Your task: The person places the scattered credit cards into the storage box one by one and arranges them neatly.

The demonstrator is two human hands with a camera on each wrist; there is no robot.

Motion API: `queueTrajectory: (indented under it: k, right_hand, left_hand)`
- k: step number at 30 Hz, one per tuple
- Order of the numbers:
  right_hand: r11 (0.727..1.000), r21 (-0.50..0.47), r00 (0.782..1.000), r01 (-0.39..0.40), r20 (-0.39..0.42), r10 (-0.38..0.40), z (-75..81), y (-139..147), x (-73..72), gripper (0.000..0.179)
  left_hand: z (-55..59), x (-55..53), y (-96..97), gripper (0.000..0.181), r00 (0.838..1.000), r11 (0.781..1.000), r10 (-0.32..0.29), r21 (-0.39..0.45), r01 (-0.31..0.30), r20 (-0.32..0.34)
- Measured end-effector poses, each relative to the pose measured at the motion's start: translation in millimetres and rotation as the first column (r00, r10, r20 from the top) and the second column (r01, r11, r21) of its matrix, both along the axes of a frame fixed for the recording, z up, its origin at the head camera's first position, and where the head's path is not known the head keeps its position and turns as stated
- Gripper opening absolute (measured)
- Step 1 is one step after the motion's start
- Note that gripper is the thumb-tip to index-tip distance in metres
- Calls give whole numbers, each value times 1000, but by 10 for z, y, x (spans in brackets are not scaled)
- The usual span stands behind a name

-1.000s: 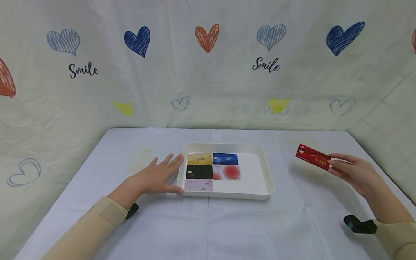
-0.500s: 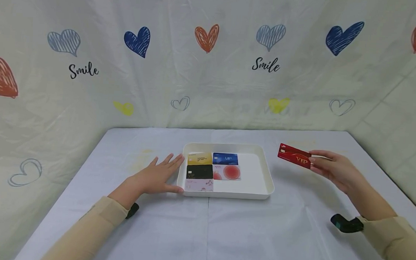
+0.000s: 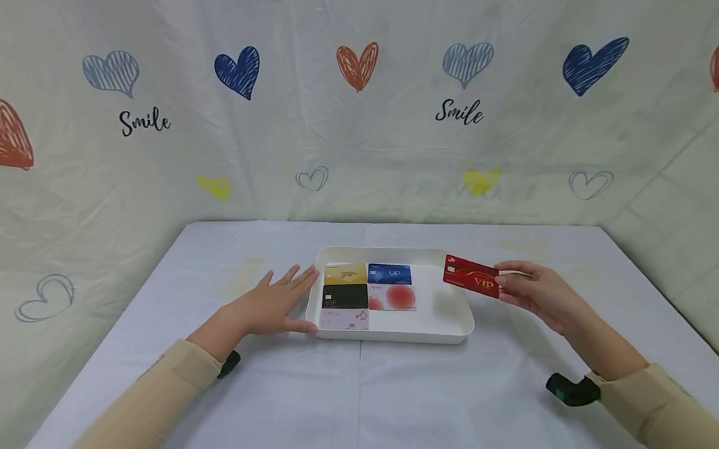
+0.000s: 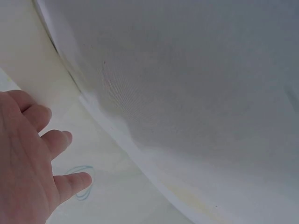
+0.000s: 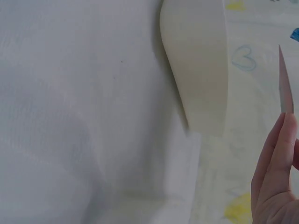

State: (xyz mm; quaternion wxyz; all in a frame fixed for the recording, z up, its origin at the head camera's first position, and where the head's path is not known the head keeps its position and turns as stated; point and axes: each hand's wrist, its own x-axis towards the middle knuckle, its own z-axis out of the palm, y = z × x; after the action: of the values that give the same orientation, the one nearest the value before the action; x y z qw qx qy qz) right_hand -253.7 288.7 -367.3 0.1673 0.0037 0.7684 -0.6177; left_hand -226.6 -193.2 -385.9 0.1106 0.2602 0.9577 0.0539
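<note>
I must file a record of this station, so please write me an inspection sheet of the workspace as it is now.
Surface: table under a pale cloth with fold creases and faint yellowish stains at the back.
Job's things: white tray with five cards laid flat in its left part: gold, blue, black, pink-red, pale pink; red VIP card held in the air over the tray's right rim.
Clutter: nothing seen.
Hands: left hand flat on the cloth, fingertips touching the tray's left wall; right hand pinches the red VIP card by its right end.
Cables: nothing seen; a dark wrist device on each arm.
Surroundings: backdrop sheet printed with hearts and "Smile".
</note>
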Motion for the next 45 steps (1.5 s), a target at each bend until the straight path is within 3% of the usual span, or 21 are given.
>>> queueTrajectory:
  k: [6, 21, 27, 35, 45]
  right_hand:
    - [998, -36, 998, -45, 35, 46, -32, -164, 30, 53]
    - [990, -45, 991, -131, 31, 132, -38, -576, 10, 51]
    - [990, -53, 990, -130, 45, 132, -45, -707, 13, 40]
    - [988, -26, 987, -149, 51, 150, -71, -850, -9, 39]
    - [967, 21, 967, -252, -12, 253, -154, -1022, -80, 44]
  left_hand:
    - [-13, -6, 0, 113, 1000, 1000, 0, 1, 0, -2]
    - [-21, -15, 5, 113, 1000, 1000, 7, 7, -7, 5]
    - [-39, -28, -7, 113, 1000, 1000, 2, -6, -2, -2]
    - [-31, -25, -10, 113, 1000, 1000, 4, -9, -4, -2]
    - [-8, -12, -10, 112, 1000, 1000, -7, -1, 7, 2]
